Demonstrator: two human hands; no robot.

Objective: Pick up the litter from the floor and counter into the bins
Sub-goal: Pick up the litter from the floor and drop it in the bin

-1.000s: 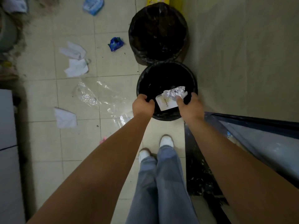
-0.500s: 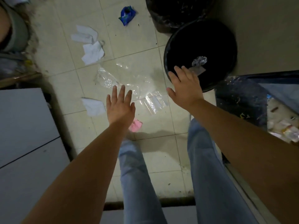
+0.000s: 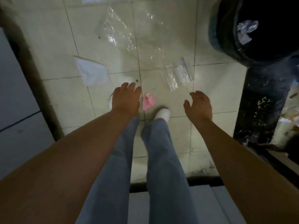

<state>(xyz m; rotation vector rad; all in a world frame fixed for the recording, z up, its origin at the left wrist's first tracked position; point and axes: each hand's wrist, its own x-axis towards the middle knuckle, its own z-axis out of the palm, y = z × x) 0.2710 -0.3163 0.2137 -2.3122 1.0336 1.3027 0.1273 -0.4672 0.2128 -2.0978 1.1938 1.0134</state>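
Note:
A small pink scrap (image 3: pixel 148 101) lies on the tiled floor between my hands, just in front of my white shoe. My left hand (image 3: pixel 125 99) hovers right beside it on the left, fingers spread, empty. My right hand (image 3: pixel 198 105) is open and empty further right. A white paper napkin (image 3: pixel 93 72) lies to the upper left. A small clear zip bag (image 3: pixel 177 75) and a large sheet of clear plastic wrap (image 3: pixel 123 31) lie ahead. The black bin (image 3: pixel 224 38) at the upper right holds crumpled foil (image 3: pixel 247 26) and a card.
A grey cabinet (image 3: pixel 17 110) runs along the left edge. A dark counter front (image 3: pixel 262 110) stands on the right with pale litter (image 3: pixel 289 117) on top. A grey step (image 3: pixel 218 206) sits at the bottom behind my legs.
The foil and card left my right hand and now lie in the bin. The view has tilted down and both open hands have come down toward the pink scrap.

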